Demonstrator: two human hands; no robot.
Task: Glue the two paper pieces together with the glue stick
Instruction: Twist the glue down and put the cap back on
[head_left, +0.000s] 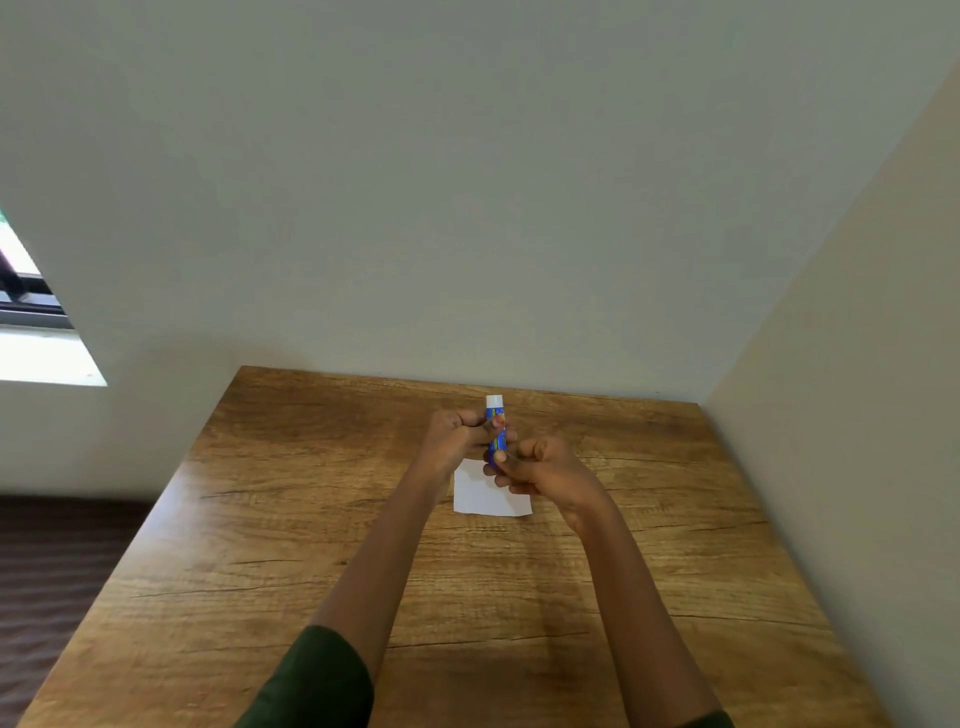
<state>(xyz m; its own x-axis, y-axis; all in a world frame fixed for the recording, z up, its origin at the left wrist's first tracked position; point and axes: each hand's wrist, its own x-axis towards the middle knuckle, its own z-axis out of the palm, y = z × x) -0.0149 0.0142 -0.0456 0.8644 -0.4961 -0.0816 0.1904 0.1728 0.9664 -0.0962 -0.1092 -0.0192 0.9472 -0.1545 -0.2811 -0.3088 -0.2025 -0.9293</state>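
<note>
Pale wall (467, 182) fills the upper half, a second cream wall (857, 364) meets it at the right, forming a corner

Wooden table (260, 571) pushed into that corner, brown grain, far edge against the back wall, right edge along the cream wall

Dark floor (52, 571) shows left of the table

Window (31, 338) at far left edge, bright, dark frame bar across it

Two bare forearms reach in from the bottom, dark green sleeve (317, 680) on the left arm pushed up near the elbow; a sliver of the same green at the right arm's lower edge

Left hand (454, 434) clenched around the upper body of the glue stick (496, 423), thumb laid across the tube front

Right hand (545, 467) just below and to the right, fingers curled in, thumb and fingertips pinching the tube's lower end; the two hands nearly touch

White paper piece (485, 499) lies flat on the table right under the hands, roughly rectangular, near edge free, far part hidden by the right hand's fingers; cannot tell if it is one sheet or two stacked

Glue stick is blue with small coloured print, held upright in the air over the paper's far edge, clear of the table, toward the table's far side and a bit right of centre

White cap (494, 400) sits on the stick's top end, above the left hand's fingers
</note>
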